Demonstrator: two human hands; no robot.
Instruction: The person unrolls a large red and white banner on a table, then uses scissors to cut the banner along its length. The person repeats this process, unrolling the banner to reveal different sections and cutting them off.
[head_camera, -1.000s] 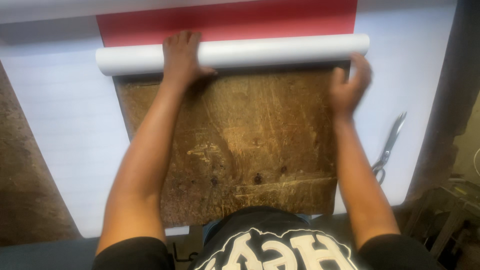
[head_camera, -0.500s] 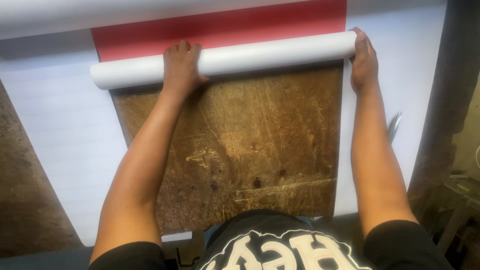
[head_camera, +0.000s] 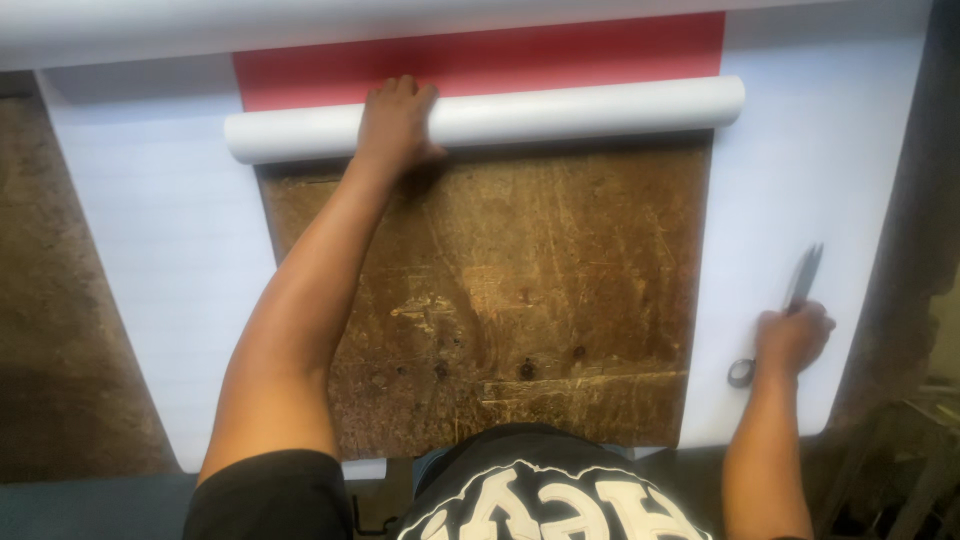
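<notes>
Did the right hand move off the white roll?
Yes. The right hand left the white roll and came down toward the table's near edge, onto the scissors.
</notes>
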